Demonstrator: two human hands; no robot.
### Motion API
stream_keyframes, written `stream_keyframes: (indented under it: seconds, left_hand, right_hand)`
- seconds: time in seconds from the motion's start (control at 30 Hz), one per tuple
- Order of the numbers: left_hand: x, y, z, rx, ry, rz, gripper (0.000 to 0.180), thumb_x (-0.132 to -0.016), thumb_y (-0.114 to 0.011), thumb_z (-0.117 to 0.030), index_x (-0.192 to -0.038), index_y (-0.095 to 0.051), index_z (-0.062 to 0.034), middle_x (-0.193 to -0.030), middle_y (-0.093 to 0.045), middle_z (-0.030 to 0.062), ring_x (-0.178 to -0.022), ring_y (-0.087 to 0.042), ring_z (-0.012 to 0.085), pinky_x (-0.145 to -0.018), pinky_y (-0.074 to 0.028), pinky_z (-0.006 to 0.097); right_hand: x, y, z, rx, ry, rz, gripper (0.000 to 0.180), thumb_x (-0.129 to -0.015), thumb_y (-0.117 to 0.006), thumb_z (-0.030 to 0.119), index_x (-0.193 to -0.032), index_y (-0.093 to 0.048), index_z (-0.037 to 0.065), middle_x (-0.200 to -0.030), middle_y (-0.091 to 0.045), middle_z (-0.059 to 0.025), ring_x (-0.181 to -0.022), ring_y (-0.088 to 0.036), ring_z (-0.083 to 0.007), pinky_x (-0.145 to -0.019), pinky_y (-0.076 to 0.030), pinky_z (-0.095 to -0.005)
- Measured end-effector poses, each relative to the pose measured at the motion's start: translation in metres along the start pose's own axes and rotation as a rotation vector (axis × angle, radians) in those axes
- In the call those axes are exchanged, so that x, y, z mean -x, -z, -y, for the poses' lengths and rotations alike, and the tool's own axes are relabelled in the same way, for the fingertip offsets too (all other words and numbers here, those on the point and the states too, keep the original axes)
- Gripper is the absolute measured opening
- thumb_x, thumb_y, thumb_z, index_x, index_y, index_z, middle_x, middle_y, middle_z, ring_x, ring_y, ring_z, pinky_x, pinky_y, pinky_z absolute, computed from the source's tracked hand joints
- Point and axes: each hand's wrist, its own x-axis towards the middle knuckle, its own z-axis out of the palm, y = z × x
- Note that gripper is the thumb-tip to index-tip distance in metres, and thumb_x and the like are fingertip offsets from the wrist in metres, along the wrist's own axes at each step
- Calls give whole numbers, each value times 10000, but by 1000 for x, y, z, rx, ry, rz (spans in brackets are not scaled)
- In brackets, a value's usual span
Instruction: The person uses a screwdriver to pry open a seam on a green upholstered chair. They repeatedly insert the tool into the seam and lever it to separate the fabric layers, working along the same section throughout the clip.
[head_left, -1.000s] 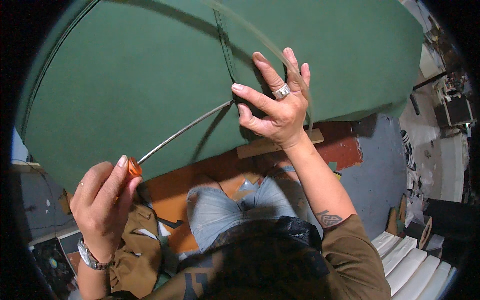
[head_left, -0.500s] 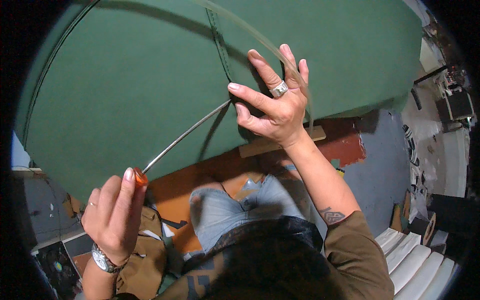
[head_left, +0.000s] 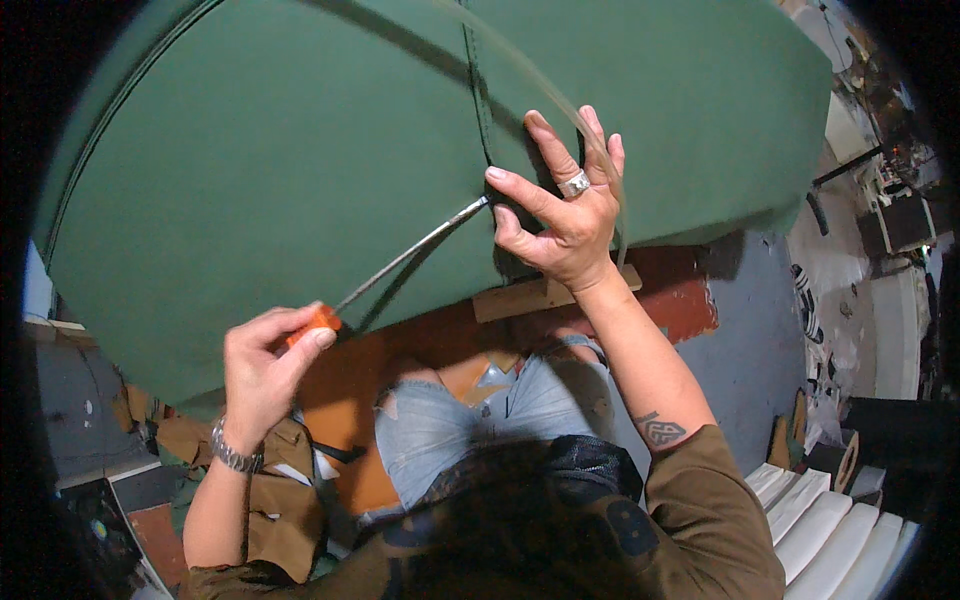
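Note:
A large panel of green upholstery [head_left: 300, 150] with a stitched seam [head_left: 478, 90] fills the view ahead of me. My left hand [head_left: 272, 360] pinches the orange handle of a screwdriver [head_left: 412, 248] between thumb and fingers. Its long metal shaft slants up to the right, and the tip meets the green cover at the lower end of the seam, beside my right index finger. My right hand [head_left: 570, 215], wearing a ring, lies against the cover with fingers spread and thumb apart. Across its fingers runs a clear hose [head_left: 535, 75].
Below the cover's lower edge sits a wooden strip [head_left: 520, 297] over a red-brown surface [head_left: 675, 295]. White padded rolls [head_left: 825, 530] lie at the lower right. Brown fabric [head_left: 280, 510] is heaped at the lower left. Clutter lines the far right.
The left hand has shifted right and up and turned, its thumb now along the handle's lower side. Screwdriver tip and right hand appear slightly further right and lower in view.

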Motion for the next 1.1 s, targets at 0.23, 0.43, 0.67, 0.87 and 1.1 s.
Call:
stream_keyframes:
  seconds: [0.23, 0.43, 0.67, 0.87, 1.1]
  left_hand:
    - [1, -9, 17, -27, -109, -13, 314, -911, -908, -86, -1185, -814, 35, -1002, -761, 48, -792, -678, 100, -700, -566, 273]
    - [9, -18, 16, -455, -473, -284, 382, -826, -963, -114, -1171, -817, -41, -997, -737, 108, -792, -725, 232, -672, -603, 340]
    - [22, -39, 29, -438, -484, -326, 408, -836, -949, -82, -1215, -806, -26, -1034, -755, 135, -869, -749, 266, -748, -612, 355]
    - [31, -63, 37, -427, -482, -411, 405, -846, -942, -80, -1221, -799, -30, -1023, -746, 139, -857, -745, 277, -747, -614, 369]
    - [43, -78, 28, -462, -472, -466, 427, -833, -954, -111, -1230, -800, -71, -998, -723, 113, -806, -728, 279, -682, -605, 374]
  right_hand:
    - [1, 0, -1, -9, 11, -11, 460, -736, -861, 331, -1162, -837, 503, -1603, -651, 36, -1633, -382, -385, -1348, -150, -602]
    - [1, -1, -1, 1, 20, -24, 451, -740, -864, 338, -1160, -835, 502, -1602, -650, 36, -1627, -394, -385, -1348, -168, -600]
    - [0, 0, 0, 6, 25, -32, 455, -739, -867, 335, -1165, -836, 490, -1598, -653, 46, -1622, -404, -382, -1355, -165, -580]
    - [-1, 1, 0, 13, 33, -33, 434, -726, -870, 294, -1138, -860, 429, -1612, -645, -3, -1624, -404, -394, -1324, -219, -610]
    - [0, 2, 1, 2, 27, -41, 449, -739, -874, 321, -1156, -840, 484, -1613, -640, 42, -1633, -391, -368, -1348, -195, -588]
